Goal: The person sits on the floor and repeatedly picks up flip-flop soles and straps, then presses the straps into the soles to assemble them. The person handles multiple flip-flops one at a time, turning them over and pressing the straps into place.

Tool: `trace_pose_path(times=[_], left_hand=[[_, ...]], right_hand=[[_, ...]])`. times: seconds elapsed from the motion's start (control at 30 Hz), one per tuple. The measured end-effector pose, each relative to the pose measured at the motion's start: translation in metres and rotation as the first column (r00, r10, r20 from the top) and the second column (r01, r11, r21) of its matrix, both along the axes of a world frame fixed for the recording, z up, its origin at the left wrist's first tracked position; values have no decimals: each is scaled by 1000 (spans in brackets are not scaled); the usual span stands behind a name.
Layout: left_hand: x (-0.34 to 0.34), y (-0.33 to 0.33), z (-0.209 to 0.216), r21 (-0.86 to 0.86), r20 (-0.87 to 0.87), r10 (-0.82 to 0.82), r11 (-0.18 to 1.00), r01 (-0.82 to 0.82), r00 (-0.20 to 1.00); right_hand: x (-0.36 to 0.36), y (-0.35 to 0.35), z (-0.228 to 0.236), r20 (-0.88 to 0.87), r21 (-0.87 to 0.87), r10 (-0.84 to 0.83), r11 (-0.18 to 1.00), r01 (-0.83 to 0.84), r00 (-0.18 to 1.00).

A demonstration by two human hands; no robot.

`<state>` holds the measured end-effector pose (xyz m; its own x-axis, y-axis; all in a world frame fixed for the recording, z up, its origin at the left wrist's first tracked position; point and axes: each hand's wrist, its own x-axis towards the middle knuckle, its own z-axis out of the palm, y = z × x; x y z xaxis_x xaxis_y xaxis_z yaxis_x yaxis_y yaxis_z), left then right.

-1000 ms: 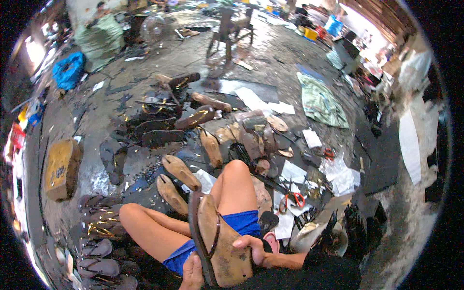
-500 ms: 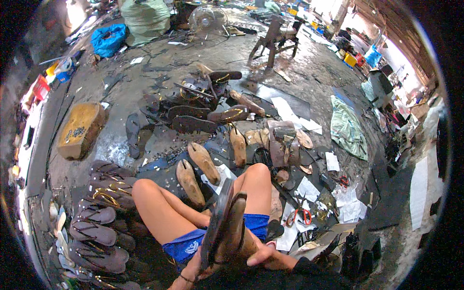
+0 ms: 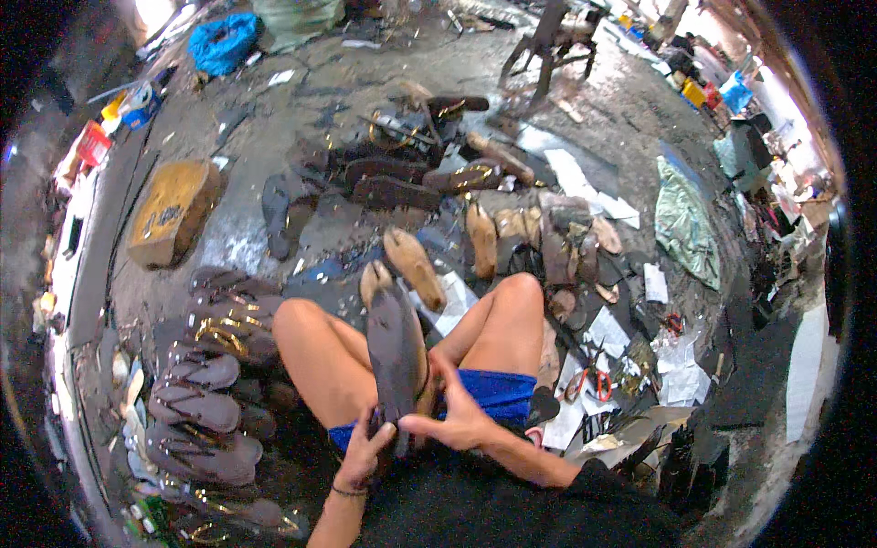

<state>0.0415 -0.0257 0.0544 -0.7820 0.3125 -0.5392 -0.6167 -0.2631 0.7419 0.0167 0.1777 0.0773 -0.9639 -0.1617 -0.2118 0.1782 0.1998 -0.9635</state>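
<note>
A dark sandal sole (image 3: 393,352) stands upright between my thighs, its broad flat face toward me. Behind its right edge a strip of a wooden shoe last (image 3: 423,365) shows. My left hand (image 3: 367,449) grips the heel end from the left, thumb on the edge. At the heel's right side my right hand (image 3: 455,411) is curled, its thumb reaching to the sole and its fingers partly hidden behind the last. Just past the sole's tip lie two more wooden lasts, one (image 3: 413,265) in plain view and one (image 3: 373,281) partly covered.
Finished-looking flip-flops (image 3: 196,402) are stacked at my left. Ahead lies a pile of dark sandals (image 3: 393,187), and a wooden block (image 3: 174,215) stands to its left. Scissors with red handles (image 3: 589,384) rest among paper scraps at right. A small wooden chair (image 3: 553,50) stands farther off.
The sole and last have turned from edge-on to showing the sole's flat face. My right hand has come up beside the heel. The whole view has tilted downward and shifted left.
</note>
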Motion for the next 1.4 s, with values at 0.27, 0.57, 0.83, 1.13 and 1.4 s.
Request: trace_pose_path(times=[0.27,0.57,0.83,1.13,1.4], left_hand=[[-112,41,5,254,-109,508,845,-470,855],[-164,-19,1,449,-256,341,870,-202,904],[-107,8,-46,954,52,-110,301,-16,993],[-57,-136,96,-652,-758,-20,51,-756,652],[135,-316,64,-923,-370,378,-47,-381,849]], right_hand=[[-28,-2,8,23,-212,-46,976,50,999],[-77,81,-40,98,65,-248,968,242,964],[-178,26,12,-335,278,391,910,-307,857],[-330,46,-149,-336,664,291,747,6,896],[-407,73,-211,-77,776,-208,602,189,975]])
